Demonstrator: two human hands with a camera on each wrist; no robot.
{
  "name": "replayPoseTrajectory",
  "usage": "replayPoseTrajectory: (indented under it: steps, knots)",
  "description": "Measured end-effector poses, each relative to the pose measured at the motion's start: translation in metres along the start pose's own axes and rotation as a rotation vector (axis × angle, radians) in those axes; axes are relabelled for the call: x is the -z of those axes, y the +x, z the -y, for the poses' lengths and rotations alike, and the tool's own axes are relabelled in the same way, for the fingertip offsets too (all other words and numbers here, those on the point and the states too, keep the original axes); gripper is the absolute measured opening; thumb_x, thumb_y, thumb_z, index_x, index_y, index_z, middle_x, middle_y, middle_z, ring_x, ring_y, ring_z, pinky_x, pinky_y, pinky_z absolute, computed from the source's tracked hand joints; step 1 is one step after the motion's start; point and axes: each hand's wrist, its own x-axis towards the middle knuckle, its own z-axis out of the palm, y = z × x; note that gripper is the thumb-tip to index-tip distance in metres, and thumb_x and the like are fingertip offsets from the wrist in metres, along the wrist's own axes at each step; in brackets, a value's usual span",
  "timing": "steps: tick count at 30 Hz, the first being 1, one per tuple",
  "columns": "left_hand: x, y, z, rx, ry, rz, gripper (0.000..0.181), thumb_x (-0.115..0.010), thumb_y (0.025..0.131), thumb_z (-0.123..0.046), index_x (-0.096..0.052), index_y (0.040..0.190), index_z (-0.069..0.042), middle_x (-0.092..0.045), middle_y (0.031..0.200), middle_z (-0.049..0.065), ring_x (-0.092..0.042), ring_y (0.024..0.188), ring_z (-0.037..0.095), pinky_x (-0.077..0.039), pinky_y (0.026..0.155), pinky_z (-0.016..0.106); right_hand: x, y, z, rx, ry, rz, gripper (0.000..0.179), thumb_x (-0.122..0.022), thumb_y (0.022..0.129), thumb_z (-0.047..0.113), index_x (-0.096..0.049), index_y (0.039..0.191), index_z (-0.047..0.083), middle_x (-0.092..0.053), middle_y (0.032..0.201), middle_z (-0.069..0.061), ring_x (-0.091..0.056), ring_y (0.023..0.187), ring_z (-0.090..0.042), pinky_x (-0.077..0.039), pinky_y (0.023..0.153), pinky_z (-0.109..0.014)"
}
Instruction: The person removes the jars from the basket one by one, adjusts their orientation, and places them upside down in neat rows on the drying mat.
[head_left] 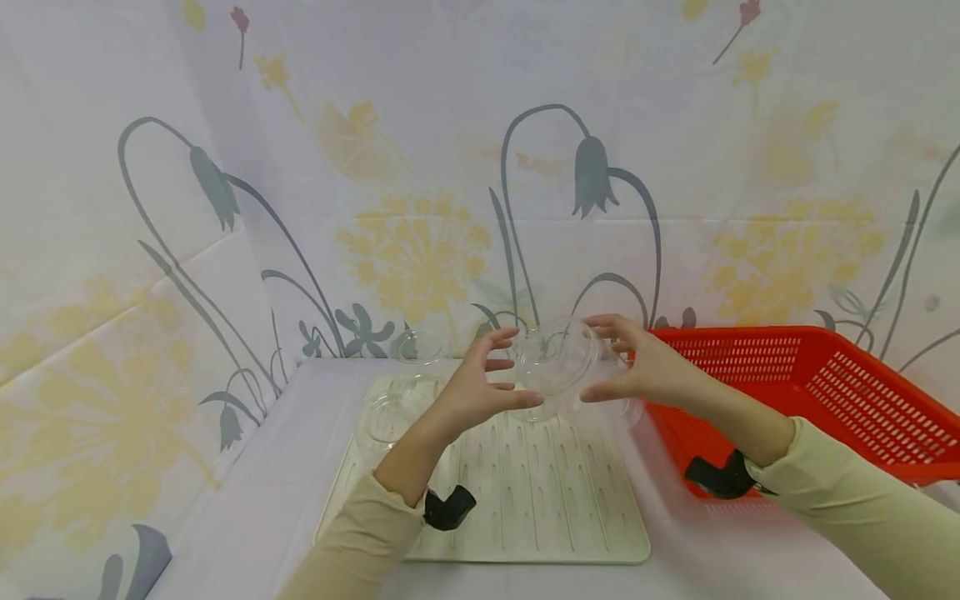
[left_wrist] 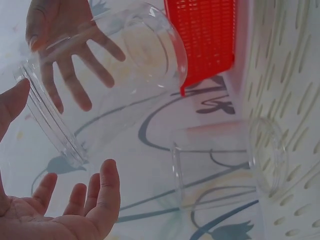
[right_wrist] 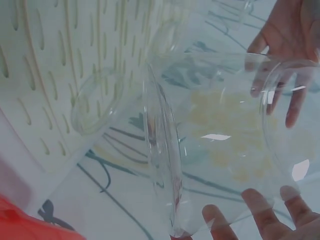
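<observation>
A clear cylindrical jar [head_left: 555,354] hangs tilted between my two hands above the drying mat. It shows a ridged double band [left_wrist: 52,117] around one end and a rounded edge at the other. My left hand [head_left: 487,375] holds it from the left, thumb at the banded end and fingers curved below in the left wrist view. From the other side my right hand [head_left: 626,362] grips it, fingers spread along the wall; their tips [right_wrist: 260,205] show against the clear side in the right wrist view. Another clear jar [left_wrist: 215,165] stands on the mat close by.
The off-white ridged drying mat [head_left: 517,517] lies on a pale cloth. More clear containers [head_left: 390,417] stand at its back left. A red perforated basket [head_left: 817,367] sits to the right, beside my right forearm. Behind everything hangs a flower-printed cloth [head_left: 450,150].
</observation>
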Motion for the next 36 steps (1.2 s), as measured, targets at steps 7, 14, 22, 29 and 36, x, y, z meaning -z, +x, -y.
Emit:
replayPoseTrajectory:
  steps: [7,14,22,29,36]
  knots:
    - [-0.005,0.001,-0.001,-0.039,0.021,0.040,0.092,-0.080,0.074,-0.017,-0.024,0.145,-0.034,-0.025,0.146,0.001,-0.036,0.126,0.028,-0.044,0.092,0.040,-0.009,-0.001,0.005,0.028,-0.010,0.011,0.084,-0.083,0.068,0.030,-0.039,0.138,0.017,-0.042,0.135,-0.018,-0.039,0.118,-0.042,-0.050,0.077,-0.050]
    - [-0.007,0.004,-0.002,-0.037,0.099,0.090,0.095,-0.081,0.072,-0.021,-0.022,0.145,-0.038,-0.024,0.145,0.001,-0.034,0.127,0.026,-0.045,0.090,0.039,-0.017,-0.005,0.010,0.034,-0.067,0.011,0.086,-0.082,0.069,0.034,-0.038,0.140,0.015,-0.042,0.135,-0.019,-0.039,0.117,-0.043,-0.050,0.075,-0.053]
    - [-0.007,0.007,-0.002,0.013,0.204,0.128,0.091,-0.082,0.069,-0.021,-0.030,0.142,-0.036,-0.028,0.136,0.008,-0.041,0.118,0.029,-0.049,0.077,0.038,-0.025,-0.009,0.007,0.062,-0.130,0.000,0.087,-0.083,0.067,0.037,-0.041,0.140,0.015,-0.042,0.138,-0.015,-0.040,0.121,-0.041,-0.041,0.084,-0.064]
    - [-0.008,0.004,0.000,0.007,0.121,0.093,0.089,-0.082,0.068,-0.017,-0.031,0.140,-0.034,-0.028,0.134,0.009,-0.042,0.115,0.028,-0.049,0.076,0.039,-0.031,-0.023,0.002,0.095,-0.082,-0.167,0.085,-0.081,0.071,0.032,-0.036,0.141,0.016,-0.038,0.140,-0.014,-0.035,0.123,-0.037,-0.033,0.089,-0.069]
    - [-0.004,0.000,0.004,0.013,0.076,0.071,0.090,-0.080,0.070,-0.015,-0.028,0.141,-0.031,-0.028,0.135,0.010,-0.042,0.118,0.030,-0.048,0.079,0.042,-0.042,-0.034,-0.006,0.111,0.067,-0.298,0.084,-0.078,0.076,0.020,-0.028,0.143,0.010,-0.026,0.144,-0.013,-0.026,0.129,-0.035,-0.026,0.100,-0.061]
